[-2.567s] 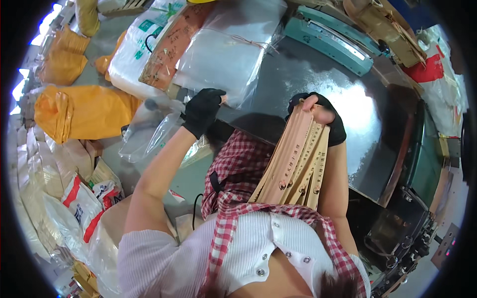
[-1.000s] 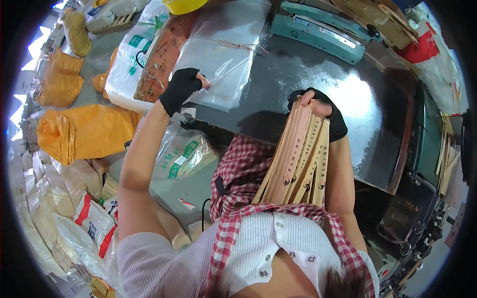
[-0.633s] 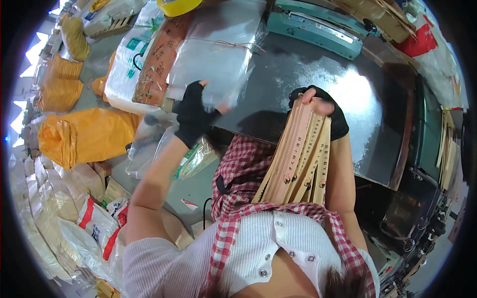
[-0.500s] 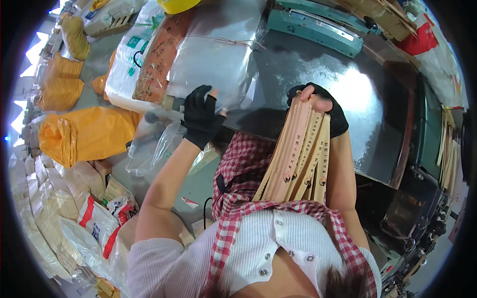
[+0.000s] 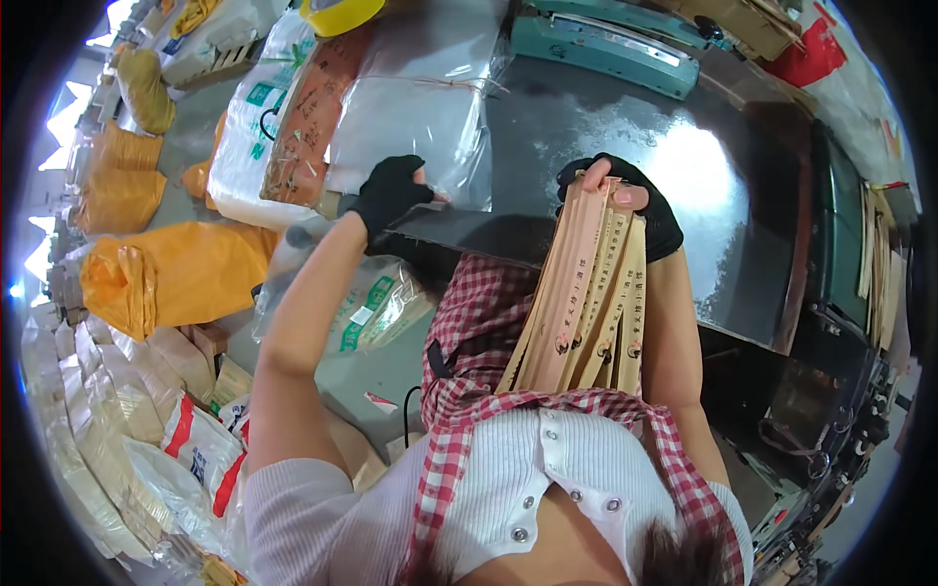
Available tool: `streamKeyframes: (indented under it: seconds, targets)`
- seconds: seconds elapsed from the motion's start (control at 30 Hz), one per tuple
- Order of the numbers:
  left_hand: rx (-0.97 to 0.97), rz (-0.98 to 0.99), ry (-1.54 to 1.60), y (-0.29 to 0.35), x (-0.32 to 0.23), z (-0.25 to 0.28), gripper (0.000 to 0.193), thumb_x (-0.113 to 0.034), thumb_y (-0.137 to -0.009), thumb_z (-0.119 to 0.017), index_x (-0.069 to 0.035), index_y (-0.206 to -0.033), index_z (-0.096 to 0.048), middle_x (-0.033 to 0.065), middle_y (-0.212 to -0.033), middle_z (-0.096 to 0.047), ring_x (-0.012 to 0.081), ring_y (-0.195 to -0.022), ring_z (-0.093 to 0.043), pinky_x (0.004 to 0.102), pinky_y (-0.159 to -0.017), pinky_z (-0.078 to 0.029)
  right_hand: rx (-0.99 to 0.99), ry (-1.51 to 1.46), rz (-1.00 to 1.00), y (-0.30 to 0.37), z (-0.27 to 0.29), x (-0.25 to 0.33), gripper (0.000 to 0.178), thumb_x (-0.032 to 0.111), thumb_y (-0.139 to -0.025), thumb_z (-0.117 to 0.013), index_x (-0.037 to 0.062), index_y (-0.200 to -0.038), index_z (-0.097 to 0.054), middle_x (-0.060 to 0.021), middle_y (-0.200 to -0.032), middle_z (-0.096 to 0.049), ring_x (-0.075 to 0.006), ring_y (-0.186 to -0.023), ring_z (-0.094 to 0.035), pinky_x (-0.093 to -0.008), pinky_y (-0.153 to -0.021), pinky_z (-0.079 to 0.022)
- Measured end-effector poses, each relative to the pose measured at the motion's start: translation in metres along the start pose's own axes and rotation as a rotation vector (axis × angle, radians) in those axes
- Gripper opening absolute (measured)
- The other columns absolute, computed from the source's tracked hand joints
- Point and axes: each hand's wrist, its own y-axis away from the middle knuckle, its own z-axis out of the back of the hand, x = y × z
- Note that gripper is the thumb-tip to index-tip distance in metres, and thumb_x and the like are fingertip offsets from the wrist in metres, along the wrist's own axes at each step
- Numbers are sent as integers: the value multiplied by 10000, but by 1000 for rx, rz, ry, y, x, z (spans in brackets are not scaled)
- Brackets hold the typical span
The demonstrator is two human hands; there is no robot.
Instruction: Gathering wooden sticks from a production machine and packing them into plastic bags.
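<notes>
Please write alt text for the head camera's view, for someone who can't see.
A person's black-gloved right hand grips a sheaf of long printed strips; the left hand, gloved too, is at the near edge of clear plastic sheets on a dark table.

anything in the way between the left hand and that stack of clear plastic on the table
Nothing visible: the left hand is at the near edge of the clear plastic stack, though whether they touch is unclear.

Can pass over bare tabletop [image 5: 535, 137] between plastic sheets [image 5: 415, 127] and right hand [image 5: 650, 205]; runs into teal machine [image 5: 601, 51] at far side.
</notes>
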Motion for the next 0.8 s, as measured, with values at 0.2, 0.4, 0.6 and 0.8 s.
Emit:
streamKeyframes:
  seconds: [0.2,0.4,0.6,0.8]
  targets:
    - [204,182,782,10,17,17,159,-149,-806,-656,8,-775,-661,26,-740,-640,98,-724,-569,255,-714,-452,38,-20,41,3,8,-1,332,278,-746,-610,19,-950,-572,-171,-854,-562,-301,-791,-592,-431,-746,-503]
    - [-80,167,898,5,9,23,108,-62,-790,-689,-26,-748,-597,6,-679,-567,85,-709,-559,236,-683,-453,24,2,18,2,6,1,334,289,-752,-608,21,-948,-573,-157,-850,-550,-279,-802,-562,-402,-741,-486]
    - [-154,138,549,10,4,3,119,-90,-825,-641,19,-794,-602,45,-733,-631,96,-695,-579,258,-673,-472,43,-34,23,0,9,0,346,286,-753,-618,3,-947,-578,-167,-889,-568,-280,-830,-570,-415,-742,-489]
    - [-178,109,949,-12,-95,7,131,-127,-830,-665,-2,-805,-635,24,-708,-632,67,-660,-556,239,-618,-455,72,-114,-99,-12,13,-12,356,300,-784,-648,9,-982,-594,-158,-964,-585,-267,-916,-569,-379,-868,-462]
